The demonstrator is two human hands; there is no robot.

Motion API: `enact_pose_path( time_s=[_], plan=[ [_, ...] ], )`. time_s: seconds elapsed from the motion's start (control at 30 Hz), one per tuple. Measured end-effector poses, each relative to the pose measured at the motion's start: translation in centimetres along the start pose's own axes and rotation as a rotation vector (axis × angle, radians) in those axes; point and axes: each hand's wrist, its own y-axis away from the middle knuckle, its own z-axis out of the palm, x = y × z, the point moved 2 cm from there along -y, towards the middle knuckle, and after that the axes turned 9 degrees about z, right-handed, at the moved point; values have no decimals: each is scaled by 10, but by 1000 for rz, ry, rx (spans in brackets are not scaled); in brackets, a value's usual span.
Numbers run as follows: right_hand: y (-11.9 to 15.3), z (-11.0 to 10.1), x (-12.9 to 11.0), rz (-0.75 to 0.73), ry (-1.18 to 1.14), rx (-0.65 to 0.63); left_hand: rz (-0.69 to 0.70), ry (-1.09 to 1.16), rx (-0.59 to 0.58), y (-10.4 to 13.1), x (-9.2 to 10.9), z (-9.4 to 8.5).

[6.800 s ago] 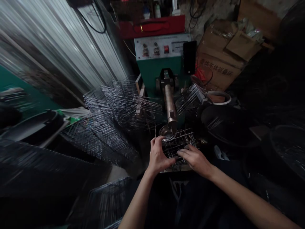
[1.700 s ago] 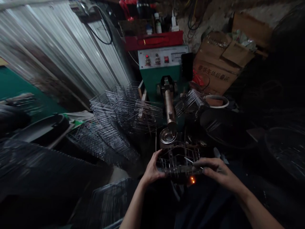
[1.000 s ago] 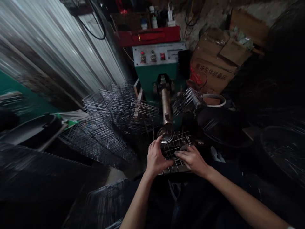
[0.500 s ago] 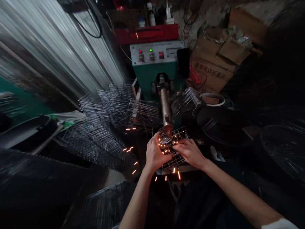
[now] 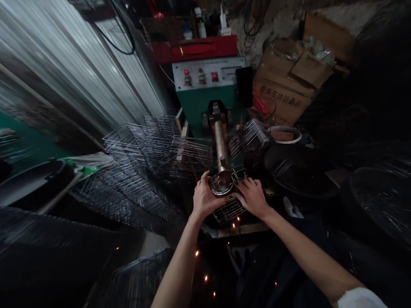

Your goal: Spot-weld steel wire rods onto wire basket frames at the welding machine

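Note:
Under the metal arm of a green spot welder is a small wire rack with a round wire ring at its upper part. My left hand is closed around the ring's left side, thumb reaching across the front. On the right, my right hand grips the rack's edge, fingers bent over the wires. The arm's lower tip sits over the ring; whether they touch is hard to see. A few sparks fall below the rack.
Stacked wire racks stand to the left. A cardboard box and a round dark container are on the right. A red tray with bottles rests on the welder. Corrugated metal forms the left wall.
The shower of sparks has thinned to a few falling points. The green lamp on the welder has gone out. The ring has shifted slightly left, and my right hand has moved up along the rack.

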Motion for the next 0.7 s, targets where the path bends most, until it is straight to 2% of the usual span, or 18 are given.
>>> enact_pose_path(
  time_s=[0.3,0.7],
  plan=[
    [-24,6,10,-34,-51,-57,46,39,-41,-28,-19,1],
    [-24,5,8,-47,-123,-12,76,-8,-53,-28,-21,1]
  ],
)
